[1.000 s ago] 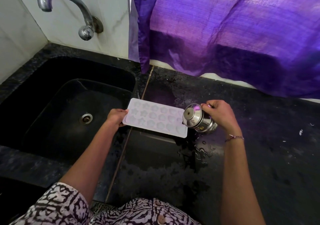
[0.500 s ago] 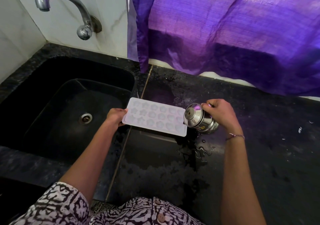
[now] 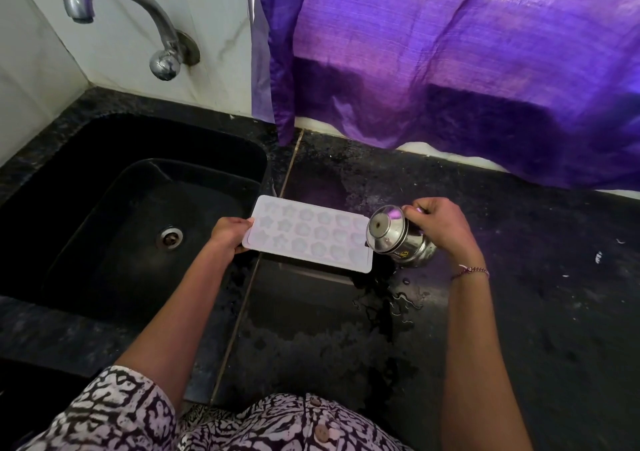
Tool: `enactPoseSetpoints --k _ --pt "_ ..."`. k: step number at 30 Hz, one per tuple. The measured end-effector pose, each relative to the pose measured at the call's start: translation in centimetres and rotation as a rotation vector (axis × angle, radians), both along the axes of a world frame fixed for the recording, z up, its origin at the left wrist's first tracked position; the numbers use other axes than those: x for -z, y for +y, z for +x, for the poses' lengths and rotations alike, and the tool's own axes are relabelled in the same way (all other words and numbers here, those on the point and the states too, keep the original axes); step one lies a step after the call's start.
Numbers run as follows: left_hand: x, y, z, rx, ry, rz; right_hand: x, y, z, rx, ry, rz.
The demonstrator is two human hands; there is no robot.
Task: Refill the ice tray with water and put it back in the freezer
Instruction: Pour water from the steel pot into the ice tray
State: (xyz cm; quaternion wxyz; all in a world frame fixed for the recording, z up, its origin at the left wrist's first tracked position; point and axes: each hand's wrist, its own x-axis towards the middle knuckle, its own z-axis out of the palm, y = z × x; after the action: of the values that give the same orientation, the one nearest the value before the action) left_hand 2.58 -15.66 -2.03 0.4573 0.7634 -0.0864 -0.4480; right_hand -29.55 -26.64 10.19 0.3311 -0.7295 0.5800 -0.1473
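A pale lilac ice tray (image 3: 308, 234) with star and flower moulds is held level just above the black counter (image 3: 519, 277), beside the sink. My left hand (image 3: 228, 234) grips its left short edge. My right hand (image 3: 440, 223) holds a small steel pot (image 3: 398, 237), tipped on its side with its mouth toward the tray's right end. The pot's rim touches or overlaps that end. I cannot tell whether water is flowing.
A black sink (image 3: 131, 215) with a drain lies to the left, under a steel tap (image 3: 138, 17) on the white tiled wall. A purple curtain (image 3: 450, 69) hangs behind the counter. Spilled water (image 3: 391, 305) lies on the counter below the pot.
Both hands, the tray and the tipped pot stay almost where they were. The view has shifted slightly.
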Motion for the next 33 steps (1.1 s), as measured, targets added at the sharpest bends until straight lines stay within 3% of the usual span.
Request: enactPoseSetpoints --k 19,33 --pt "0.5 -0.1 0.2 -0.018 0.025 -0.006 2.0 -0.7 -0.3 0.192 -0.536 0.189" --pt "0.0 0.1 0.0 -0.008 0.051 -0.024 2.1 -0.6 5.2 0.488 -0.897 0.225"
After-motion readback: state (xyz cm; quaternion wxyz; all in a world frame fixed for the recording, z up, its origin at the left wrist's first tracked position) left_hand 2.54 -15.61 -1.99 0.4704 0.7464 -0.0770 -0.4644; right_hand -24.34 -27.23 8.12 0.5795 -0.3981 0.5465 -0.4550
